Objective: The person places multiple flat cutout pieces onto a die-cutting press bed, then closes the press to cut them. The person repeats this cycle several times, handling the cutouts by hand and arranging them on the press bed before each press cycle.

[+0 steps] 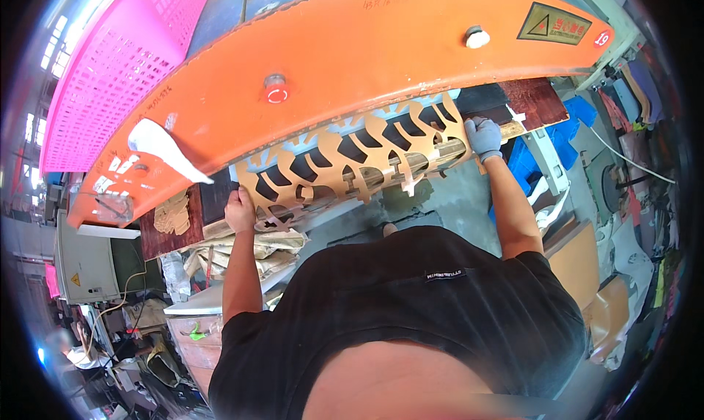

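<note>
A tan sheet (375, 156) punched through with several rows of shaped holes stretches between my hands. Its far edge lies at the table under an orange machine beam, and its near part hangs over the front edge. My left hand (240, 210), bare, is closed on the sheet's left edge. At the opposite end, my right hand (484, 137) wears a grey glove; its fingers are curled at the sheet's right edge, with the fingertips partly hidden. Dark table surface shows through the holes.
The orange beam (381, 42) spans the far side, carrying a red button (276, 91) and a pale knob (477, 37). A pink basket (117, 64) stands at the upper left. Small tan cut pieces (172, 216) lie on the table's left end. Blue material (522, 172) sits beyond my right forearm.
</note>
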`<state>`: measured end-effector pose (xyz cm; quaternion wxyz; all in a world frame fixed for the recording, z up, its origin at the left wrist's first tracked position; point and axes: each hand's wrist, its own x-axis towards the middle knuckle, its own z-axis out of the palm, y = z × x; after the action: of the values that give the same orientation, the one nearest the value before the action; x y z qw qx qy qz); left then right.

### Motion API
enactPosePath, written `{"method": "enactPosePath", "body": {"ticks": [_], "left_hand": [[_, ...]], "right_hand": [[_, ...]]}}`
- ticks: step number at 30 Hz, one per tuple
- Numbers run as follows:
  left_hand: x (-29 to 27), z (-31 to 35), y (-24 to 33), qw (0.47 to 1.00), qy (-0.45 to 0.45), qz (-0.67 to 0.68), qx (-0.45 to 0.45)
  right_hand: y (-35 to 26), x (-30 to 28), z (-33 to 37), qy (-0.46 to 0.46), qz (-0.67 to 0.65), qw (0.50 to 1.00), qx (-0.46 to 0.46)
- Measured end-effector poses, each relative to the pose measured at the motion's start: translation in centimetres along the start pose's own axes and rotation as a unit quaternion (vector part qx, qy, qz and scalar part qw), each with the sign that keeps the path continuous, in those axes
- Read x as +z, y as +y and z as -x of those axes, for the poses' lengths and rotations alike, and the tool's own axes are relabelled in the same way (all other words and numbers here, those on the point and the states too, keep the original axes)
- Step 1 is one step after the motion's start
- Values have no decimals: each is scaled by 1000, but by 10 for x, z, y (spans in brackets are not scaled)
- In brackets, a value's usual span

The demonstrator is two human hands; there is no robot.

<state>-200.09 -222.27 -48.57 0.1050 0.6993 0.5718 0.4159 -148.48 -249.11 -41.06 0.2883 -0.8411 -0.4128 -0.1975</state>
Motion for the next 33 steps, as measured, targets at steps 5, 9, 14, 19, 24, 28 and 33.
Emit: {"method": "enactPosePath", "body": {"ticks": [5,9,14,19,24,28,33], "left_hand": [[1,3,-4,1000,6,-15,-9],[-1,4,-5,1000,-4,-5,-11],[-4,1,1,1000,-2,13,-12],[-11,-2,4,999,-31,6,-21],[-15,-4,6,998,-46,26,-23],[-25,-7,10,996,-50,75,9],[-36,-37,50,984,-33,42,173]], "right_hand": [[1,-2,1,33,1,997,-66],[1,-7,6,31,-47,995,-78],[-3,-11,5,29,-71,995,-57],[-4,-16,6,28,-66,996,-43],[-3,-15,11,44,-26,997,-51],[-9,-24,5,-8,-84,996,36],[-72,-21,-31,58,-147,987,-16]]}}
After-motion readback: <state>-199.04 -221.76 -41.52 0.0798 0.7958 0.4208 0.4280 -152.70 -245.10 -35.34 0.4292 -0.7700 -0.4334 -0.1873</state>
